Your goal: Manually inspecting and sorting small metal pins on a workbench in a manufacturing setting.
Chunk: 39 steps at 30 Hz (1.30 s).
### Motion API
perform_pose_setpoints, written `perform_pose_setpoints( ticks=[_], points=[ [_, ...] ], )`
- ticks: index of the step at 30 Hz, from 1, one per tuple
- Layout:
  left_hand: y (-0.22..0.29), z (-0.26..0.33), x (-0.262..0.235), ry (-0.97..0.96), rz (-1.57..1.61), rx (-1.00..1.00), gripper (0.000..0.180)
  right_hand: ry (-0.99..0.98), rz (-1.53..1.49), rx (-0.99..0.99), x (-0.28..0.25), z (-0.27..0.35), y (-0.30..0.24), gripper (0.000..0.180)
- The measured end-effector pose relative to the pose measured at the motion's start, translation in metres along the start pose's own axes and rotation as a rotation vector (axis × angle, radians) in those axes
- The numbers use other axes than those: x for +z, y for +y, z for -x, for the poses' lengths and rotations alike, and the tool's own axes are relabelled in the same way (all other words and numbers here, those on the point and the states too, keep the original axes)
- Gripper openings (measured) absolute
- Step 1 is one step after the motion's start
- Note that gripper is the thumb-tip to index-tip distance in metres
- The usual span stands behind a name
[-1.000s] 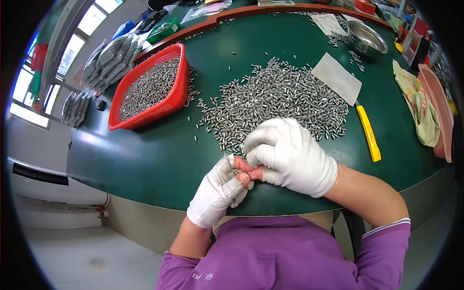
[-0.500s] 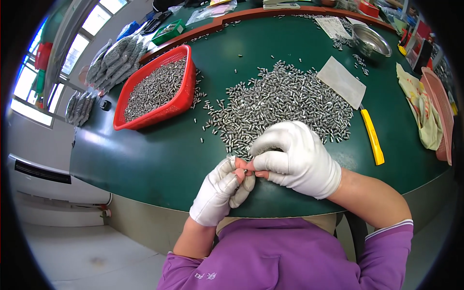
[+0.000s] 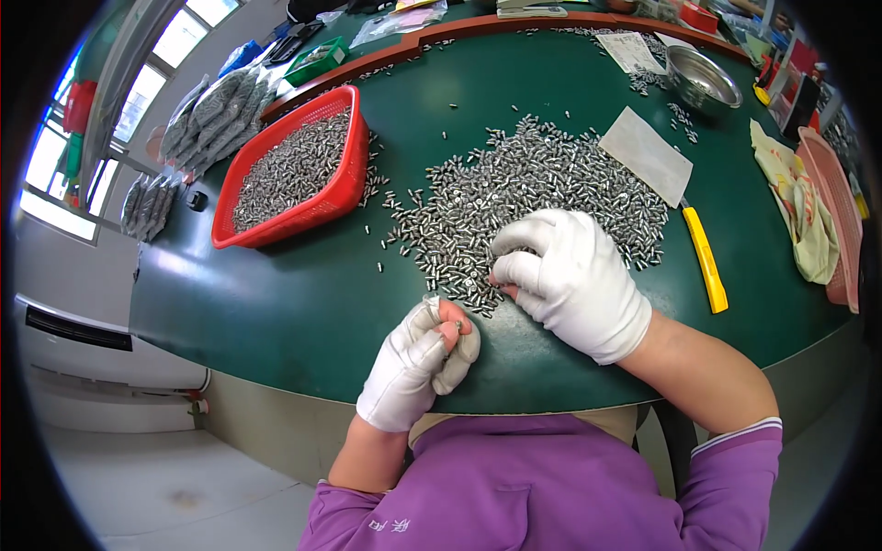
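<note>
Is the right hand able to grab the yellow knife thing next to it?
Probably yes. The right hand rests on the metal pieces, and only bare green table lies between it and the yellow knife.

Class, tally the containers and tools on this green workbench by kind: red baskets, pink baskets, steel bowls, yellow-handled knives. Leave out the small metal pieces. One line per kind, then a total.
Red basket: 1
Pink basket: 1
Steel bowl: 1
Yellow-handled knife: 1
Total: 4
</note>
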<state>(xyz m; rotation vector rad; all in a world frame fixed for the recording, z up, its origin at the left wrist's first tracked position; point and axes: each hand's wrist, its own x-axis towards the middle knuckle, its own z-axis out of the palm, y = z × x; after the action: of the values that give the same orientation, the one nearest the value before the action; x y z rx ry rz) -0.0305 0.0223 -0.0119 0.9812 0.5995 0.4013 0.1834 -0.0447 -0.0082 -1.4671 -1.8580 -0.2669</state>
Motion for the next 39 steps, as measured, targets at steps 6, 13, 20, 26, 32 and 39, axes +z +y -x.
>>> perform_pose_setpoints(
  ticks=[6, 13, 20, 26, 32, 39],
  points=[
    [0.001, -0.003, 0.003, -0.086, 0.011, 0.043, 0.029, -0.117, 0.012, -0.047, 0.003, 0.002, 0.005, 0.013],
    [-0.002, -0.003, 0.001, -0.072, 0.020, 0.054, 0.032, -0.204, 0.046, -0.026, 0.005, 0.002, 0.003, 0.013],
    [-0.001, -0.001, 0.007, -0.017, -0.131, 0.037, 0.030, -0.064, -0.229, 0.012, 0.001, 0.001, -0.005, 0.017],
    [0.003, 0.000, 0.013, 0.006, -0.168, -0.003, 0.021, -0.040, -0.438, -0.018, 0.005, 0.001, -0.007, 0.019],
    [-0.001, 0.000, 0.005, -0.022, -0.150, 0.016, 0.020, -0.008, -0.364, 0.030, 0.001, 0.000, -0.006, 0.018],
    [0.004, 0.002, 0.009, 0.019, -0.175, 0.003, 0.022, 0.020, 0.015, 0.069, -0.004, -0.003, 0.001, 0.009]
  ],
)
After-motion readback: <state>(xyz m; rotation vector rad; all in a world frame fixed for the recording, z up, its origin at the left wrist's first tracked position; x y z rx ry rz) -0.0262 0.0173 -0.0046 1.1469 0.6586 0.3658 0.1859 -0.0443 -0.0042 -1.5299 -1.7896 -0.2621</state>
